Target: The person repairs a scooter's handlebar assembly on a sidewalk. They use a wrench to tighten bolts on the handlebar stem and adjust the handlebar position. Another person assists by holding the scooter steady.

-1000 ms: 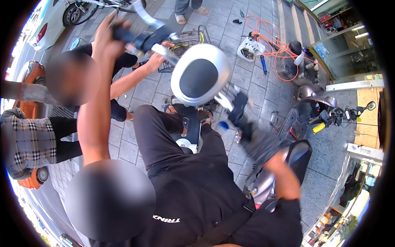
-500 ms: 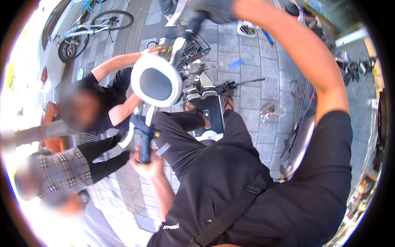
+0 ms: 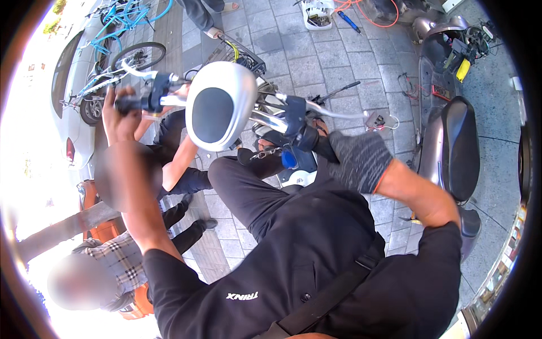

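Note:
A scooter's handlebar (image 3: 271,120) spans the space before me, with a white rounded housing (image 3: 221,107) bearing a dark grey panel at its middle. My bare left hand (image 3: 121,120) is closed around the black left grip (image 3: 131,105). My right hand (image 3: 361,161), in a dark grey knitted glove, is closed on the right grip (image 3: 324,148). Silver brake levers stick out ahead of both grips. A blue round part (image 3: 289,160) hangs by the right grip. My legs straddle the scooter's deck, which my body and the bar partly hide.
Another person (image 3: 127,175) crouches close on the left, arms reaching behind the white housing. A person in a plaid shirt (image 3: 124,260) is farther left. Bicycles (image 3: 138,56) and a car stand beyond. A parked scooter (image 3: 460,147) is at right; a white tub (image 3: 318,14) lies ahead.
The handlebar has swung round: its left end moved away from me, its right end came back near my body. Both hands moved with the grips. The view has shifted too.

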A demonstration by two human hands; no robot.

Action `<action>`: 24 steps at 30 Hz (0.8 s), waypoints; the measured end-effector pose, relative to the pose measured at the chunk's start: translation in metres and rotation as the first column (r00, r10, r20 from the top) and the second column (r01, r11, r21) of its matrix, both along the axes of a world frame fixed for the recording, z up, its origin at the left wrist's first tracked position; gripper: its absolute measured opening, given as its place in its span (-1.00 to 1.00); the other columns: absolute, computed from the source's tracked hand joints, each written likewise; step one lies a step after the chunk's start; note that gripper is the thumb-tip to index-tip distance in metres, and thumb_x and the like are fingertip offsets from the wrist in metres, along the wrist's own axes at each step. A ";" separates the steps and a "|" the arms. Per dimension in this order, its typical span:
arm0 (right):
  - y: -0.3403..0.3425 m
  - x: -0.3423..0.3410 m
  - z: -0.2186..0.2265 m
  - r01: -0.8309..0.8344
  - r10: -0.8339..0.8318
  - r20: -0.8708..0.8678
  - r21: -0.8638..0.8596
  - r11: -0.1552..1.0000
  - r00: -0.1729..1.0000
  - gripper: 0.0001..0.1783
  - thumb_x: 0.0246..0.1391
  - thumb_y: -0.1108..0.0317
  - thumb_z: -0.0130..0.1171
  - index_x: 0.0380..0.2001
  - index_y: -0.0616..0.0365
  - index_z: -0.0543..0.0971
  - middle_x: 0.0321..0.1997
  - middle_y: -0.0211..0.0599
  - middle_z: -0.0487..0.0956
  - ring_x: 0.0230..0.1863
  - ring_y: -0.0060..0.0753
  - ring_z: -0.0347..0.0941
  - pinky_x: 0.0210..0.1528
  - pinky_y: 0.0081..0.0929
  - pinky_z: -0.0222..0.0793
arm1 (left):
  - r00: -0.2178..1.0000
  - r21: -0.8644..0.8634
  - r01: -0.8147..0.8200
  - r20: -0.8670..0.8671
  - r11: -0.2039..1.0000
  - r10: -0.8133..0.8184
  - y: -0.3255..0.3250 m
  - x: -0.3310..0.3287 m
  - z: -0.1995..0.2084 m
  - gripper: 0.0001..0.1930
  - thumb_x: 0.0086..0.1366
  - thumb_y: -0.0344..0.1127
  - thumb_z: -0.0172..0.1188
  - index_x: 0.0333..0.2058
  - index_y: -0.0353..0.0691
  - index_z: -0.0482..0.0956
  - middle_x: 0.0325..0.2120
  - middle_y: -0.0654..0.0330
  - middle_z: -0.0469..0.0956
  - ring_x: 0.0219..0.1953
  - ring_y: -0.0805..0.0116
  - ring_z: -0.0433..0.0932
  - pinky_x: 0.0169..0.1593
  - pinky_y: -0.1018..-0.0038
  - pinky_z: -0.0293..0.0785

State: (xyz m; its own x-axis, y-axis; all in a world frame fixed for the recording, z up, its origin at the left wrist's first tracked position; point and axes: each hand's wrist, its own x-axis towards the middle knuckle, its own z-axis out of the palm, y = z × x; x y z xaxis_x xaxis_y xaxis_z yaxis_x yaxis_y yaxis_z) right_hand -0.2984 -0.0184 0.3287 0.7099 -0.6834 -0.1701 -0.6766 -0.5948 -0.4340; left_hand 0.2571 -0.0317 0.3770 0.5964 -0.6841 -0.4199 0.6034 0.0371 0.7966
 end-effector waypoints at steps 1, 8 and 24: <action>0.002 -0.002 -0.003 0.027 -0.027 -0.002 -0.015 1.000 1.000 -0.66 -0.04 0.10 0.29 -0.28 0.08 0.54 -0.51 -0.07 0.62 -0.45 0.07 0.60 -0.40 -0.03 0.46 | 0.993 0.071 0.045 0.103 0.996 -0.053 -0.011 -0.015 0.003 -0.73 0.48 -0.11 0.06 -0.26 -0.18 0.57 -0.41 0.18 0.61 -0.33 0.29 0.58 -0.25 0.34 0.51; -0.124 0.063 0.045 -0.133 0.126 -0.042 -0.385 0.913 0.991 -0.82 -0.09 0.28 0.24 -0.36 0.03 0.59 -0.48 -0.11 0.63 -0.39 -0.01 0.63 -0.37 -0.11 0.47 | 0.197 0.131 -0.173 0.976 0.976 -0.096 0.175 -0.055 -0.040 -0.76 0.17 -0.33 0.30 -0.18 -0.25 0.62 -0.21 0.15 0.62 -0.16 0.22 0.58 -0.07 0.31 0.52; -0.109 0.037 0.045 -0.240 0.172 -0.213 -0.357 0.903 0.962 -0.76 -0.06 0.20 0.27 -0.32 0.05 0.57 -0.53 -0.11 0.62 -0.46 0.02 0.61 -0.33 -0.05 0.49 | 0.931 -0.040 -0.019 0.364 0.999 0.032 0.125 -0.014 -0.059 -0.75 0.29 -0.29 0.16 -0.07 -0.15 0.58 -0.15 0.21 0.64 -0.18 0.31 0.60 -0.09 0.36 0.49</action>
